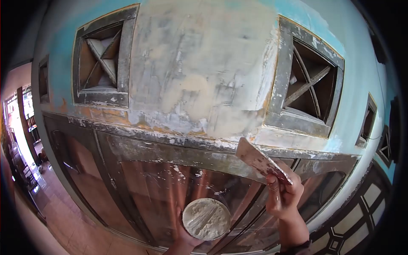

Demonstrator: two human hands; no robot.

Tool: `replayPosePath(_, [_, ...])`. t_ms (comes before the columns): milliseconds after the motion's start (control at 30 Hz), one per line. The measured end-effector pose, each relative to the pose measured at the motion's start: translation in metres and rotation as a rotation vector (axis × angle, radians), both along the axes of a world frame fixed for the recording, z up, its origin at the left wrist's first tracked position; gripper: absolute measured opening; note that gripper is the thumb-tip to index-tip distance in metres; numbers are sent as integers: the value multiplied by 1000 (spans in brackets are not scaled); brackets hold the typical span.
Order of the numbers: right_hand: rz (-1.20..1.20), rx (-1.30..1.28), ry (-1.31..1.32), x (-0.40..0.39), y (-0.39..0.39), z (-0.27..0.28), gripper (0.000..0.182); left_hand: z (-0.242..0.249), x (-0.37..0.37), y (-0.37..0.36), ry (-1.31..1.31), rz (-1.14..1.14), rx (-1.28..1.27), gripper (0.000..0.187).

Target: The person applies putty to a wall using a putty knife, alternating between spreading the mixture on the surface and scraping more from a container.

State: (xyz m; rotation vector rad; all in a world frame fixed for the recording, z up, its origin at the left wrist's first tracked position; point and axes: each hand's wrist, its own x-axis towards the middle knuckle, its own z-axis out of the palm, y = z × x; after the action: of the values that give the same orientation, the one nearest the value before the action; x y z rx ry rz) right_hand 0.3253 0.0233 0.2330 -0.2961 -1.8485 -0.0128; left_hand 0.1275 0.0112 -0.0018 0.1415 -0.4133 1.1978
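Observation:
My right hand [287, 189] grips a flat, stained scraper [261, 161], its far end tilted up to the left near the ledge under the wall. At the lower middle, my left hand [183, 231] holds a round container of pale paste [206, 219] from its left side and below. Streaks mark the paste's surface. Ahead is a patchy grey and cream wall [195, 68] with turquoise paint toward its edges.
Two wooden-framed vents with crossed bars, one left [100, 59] and one right [309, 83], flank the bare patch. Below runs a dark wooden frame with glass panels [157, 199]. A tiled floor [59, 208] and bright doorway lie at left; a patterned dark door [357, 221] stands lower right.

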Motion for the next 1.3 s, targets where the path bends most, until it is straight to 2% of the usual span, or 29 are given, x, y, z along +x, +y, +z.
replayPosePath(33, [-27, 38, -63, -2, 1, 5, 20, 4, -3, -2, 209, 108, -63, 90])
replayPosePath(67, [-24, 36, -64, -9, 4, 8, 20, 9, -7, -4, 417, 214, -128, 90])
replayPosePath(100, [-94, 189, -60, -15, 10, 11, 25, 8, -10, -3, 415, 215, -130, 90])
replayPosePath(133, [-167, 343, -55, -20, 13, 16, 29, 6, -14, 0, 202, 94, -54, 90])
replayPosePath(167, [-268, 265, -136, -22, 8, 25, 40, 6, -17, 2, -11, -29, 22, 90])
replayPosePath(200, [-275, 265, -135, -28, 11, 32, 40, 12, -20, 0, -9, -36, 23, 90])
replayPosePath(267, [-443, 305, -142, -42, 22, 49, 47, 28, -26, -4, 449, 187, -85, 90])
replayPosePath(333, [-613, 441, -211, -50, 40, 67, 55, 39, -31, -5, 446, 176, -97, 90])
replayPosePath(400, [-804, 560, -229, -60, 56, 92, 52, 38, -37, -2, 443, 167, -112, 90])
replayPosePath(467, [-937, 647, -225, -67, 72, 113, 50, 28, -43, 3, 682, 300, -87, 89])
replayPosePath(567, [-1022, 715, -187, -73, 86, 134, 49, 55, -46, -12, 613, 236, -96, 90])
replayPosePath(600, [-1037, 719, -188, -76, 89, 137, 49, 46, -51, -9, 615, 225, -86, 90])
replayPosePath(667, [-1059, 729, -170, -81, 92, 141, 48, 21, -62, 0, 114, -91, -1, 91])
replayPosePath(700, [-1063, 724, -189, -82, 93, 141, 48, 24, -64, -2, 120, -104, 5, 91])
replayPosePath(767, [-1034, 686, -204, -86, 97, 141, 49, 32, -68, -10, 613, 162, -106, 96])
replayPosePath(800, [-997, 643, -212, -87, 100, 140, 50, 32, -71, -9, 618, 148, -103, 96])
replayPosePath(867, [-999, 603, -222, -90, 102, 136, 52, 28, -78, -8, 63, -169, -67, 94])
replayPosePath(967, [-1006, 573, -273, -91, 102, 136, 56, 40, -81, -13, 9, -214, -56, 95])
replayPosePath(1100, [-928, 495, -317, -87, 98, 138, 66, 25, -83, -1, 104, -205, -51, 95])
replayPosePath(1300, [-913, 438, -381, -80, 98, 107, 69, 9, -76, 15, 80, -218, -40, 95])
